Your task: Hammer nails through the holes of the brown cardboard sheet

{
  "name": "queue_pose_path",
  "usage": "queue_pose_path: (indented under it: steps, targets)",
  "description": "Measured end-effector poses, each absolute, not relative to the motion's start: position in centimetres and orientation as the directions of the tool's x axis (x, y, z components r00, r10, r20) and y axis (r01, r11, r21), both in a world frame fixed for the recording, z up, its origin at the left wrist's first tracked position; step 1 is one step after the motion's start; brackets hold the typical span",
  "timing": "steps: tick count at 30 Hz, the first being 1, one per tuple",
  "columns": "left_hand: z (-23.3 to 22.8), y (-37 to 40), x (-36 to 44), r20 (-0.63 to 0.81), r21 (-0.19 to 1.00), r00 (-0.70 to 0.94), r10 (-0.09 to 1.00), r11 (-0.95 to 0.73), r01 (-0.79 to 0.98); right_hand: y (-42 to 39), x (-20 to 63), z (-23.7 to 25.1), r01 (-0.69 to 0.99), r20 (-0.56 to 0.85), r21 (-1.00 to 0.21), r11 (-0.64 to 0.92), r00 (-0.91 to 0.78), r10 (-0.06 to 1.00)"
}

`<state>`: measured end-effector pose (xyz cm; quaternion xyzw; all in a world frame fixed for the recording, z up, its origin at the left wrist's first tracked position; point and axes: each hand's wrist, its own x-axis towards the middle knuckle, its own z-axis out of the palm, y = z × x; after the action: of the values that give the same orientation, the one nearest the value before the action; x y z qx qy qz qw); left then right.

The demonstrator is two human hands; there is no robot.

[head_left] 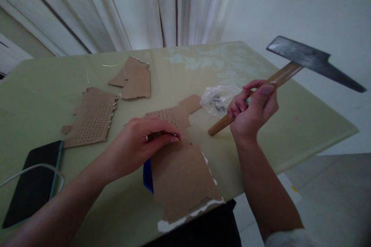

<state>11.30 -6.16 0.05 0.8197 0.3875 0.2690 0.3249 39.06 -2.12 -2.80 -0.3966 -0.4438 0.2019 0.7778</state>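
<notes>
The right hand point(252, 110) grips the wooden handle of a dark-headed hammer point(290, 70) raised above the green table point(304, 123). The left hand point(145, 141) pinches a small nail point(171, 135) upright on the torn brown cardboard sheet point(181, 177), near the table's front edge.

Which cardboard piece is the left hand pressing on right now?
The big piece at the near table edge, with the left hand on its top; the two other pieces lie untouched farther left.

Wooden-handled hammer point(292, 70) raised, tilted; torn cardboard point(181, 170) flat at table edge
</notes>
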Motion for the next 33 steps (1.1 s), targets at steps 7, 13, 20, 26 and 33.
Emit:
queue_pose_path:
  steps: [7, 13, 20, 26, 33]
  targets:
    - [0.1, -6.09, 11.23, 0.181, 0.727, 0.559, 0.809, -0.493, 0.478, -2.13, 39.04, -2.86, 0.046, 0.527, -0.8, 0.598, 0.53, 0.664]
    - [-0.03, -6.09, 11.24, 0.178, 0.729, 0.562, 0.808, -0.492, 0.477, -2.17, 39.05, -2.79, 0.05, 0.524, -0.805, 0.592, 0.529, 0.668]
    - [0.25, -6.07, 11.26, 0.194, 0.726, 0.568, 0.8, -0.507, 0.465, -2.21, 39.06, -2.77, 0.048, 0.523, -0.804, 0.592, 0.528, 0.669]
    - [0.26, -6.14, 11.26, 0.185, 0.721, 0.568, 0.802, -0.503, 0.476, -2.21, 39.03, -2.79, 0.066, 0.522, -0.811, 0.582, 0.532, 0.667]
    - [0.15, -6.14, 11.19, 0.184, 0.739, 0.565, 0.804, -0.492, 0.459, -2.06, 39.23, -2.89, 0.06, 0.528, -0.804, 0.591, 0.528, 0.665]
